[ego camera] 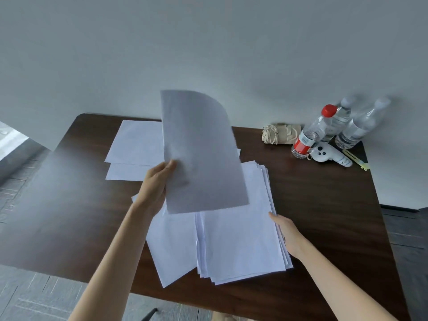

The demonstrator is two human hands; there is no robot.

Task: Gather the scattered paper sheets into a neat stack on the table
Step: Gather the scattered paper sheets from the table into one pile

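Lifted sheet [203, 154]: thin white paper, near upright, top corner curling over, held above the far left part of the rough stack [240, 239]. Left hand [157, 184] pinches its left edge, thumb on the near face. The stack lies on the table, below and right of those fingers. Long axes of sheet and stack roughly agree, both running away from the person. Stack edges fanned, not square. Right hand [287, 232] is nearer the stack, fingers straight along its right edge. Two loose sheets [136, 144] overlap flat at far left. Another sheet [171, 246] juts out beside the stack. Table [69, 205]: dark, glossy wood grain.
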